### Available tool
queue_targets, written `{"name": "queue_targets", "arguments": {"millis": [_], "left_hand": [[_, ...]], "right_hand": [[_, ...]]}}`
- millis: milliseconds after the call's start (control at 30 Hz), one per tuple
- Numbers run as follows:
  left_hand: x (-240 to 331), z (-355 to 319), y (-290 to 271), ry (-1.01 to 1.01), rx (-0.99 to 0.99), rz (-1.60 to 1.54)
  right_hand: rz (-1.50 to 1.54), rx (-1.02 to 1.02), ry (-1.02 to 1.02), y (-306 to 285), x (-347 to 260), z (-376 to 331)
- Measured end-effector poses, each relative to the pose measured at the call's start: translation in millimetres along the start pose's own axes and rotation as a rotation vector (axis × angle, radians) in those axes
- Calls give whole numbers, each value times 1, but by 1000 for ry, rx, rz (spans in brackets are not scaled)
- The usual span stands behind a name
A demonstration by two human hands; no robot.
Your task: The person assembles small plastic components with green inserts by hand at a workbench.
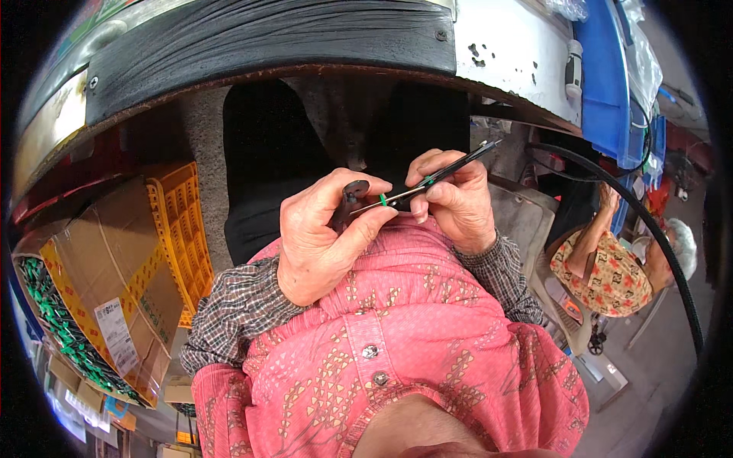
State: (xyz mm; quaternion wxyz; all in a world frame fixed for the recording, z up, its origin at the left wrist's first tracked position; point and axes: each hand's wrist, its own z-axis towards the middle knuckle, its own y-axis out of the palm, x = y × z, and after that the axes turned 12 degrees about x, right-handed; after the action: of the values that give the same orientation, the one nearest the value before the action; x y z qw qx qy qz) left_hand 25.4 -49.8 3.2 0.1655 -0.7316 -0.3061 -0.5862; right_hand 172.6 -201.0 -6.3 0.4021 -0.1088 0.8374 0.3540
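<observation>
My left hand (321, 233) pinches a small dark round part (352, 196) between thumb and fingers, held close to my chest. My right hand (456, 200) grips a thin black tool (450, 168) like a pen, with a green band and a metal tip. The tip points left and touches the small part, where a tiny green piece (382, 199) shows. Both hands hover above my pink patterned apron (397, 336), with checked sleeves at the wrists.
A workbench edge with a dark strip (267, 46) arches overhead. To the left stand a yellow crate (182, 229) and a cardboard box (107, 282) with several green-and-black parts. A black hose (649, 229) curves at right, past a seated person (611, 267) in a floral top.
</observation>
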Motion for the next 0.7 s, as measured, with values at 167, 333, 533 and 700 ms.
{"name": "queue_targets", "arguments": {"millis": [167,333,533,700], "left_hand": [[2,2,-1,28,16,14],[0,6,-4,92,20,56],[1,9,-4,229,40,133],[2,11,0,274,64,173]], "right_hand": [[-12,5,6,1,1,4],[-1,0,-9,0,4,8],[-46,-17,-34,1,2,11],[-80,-3,-57,-1,3,11]]}}
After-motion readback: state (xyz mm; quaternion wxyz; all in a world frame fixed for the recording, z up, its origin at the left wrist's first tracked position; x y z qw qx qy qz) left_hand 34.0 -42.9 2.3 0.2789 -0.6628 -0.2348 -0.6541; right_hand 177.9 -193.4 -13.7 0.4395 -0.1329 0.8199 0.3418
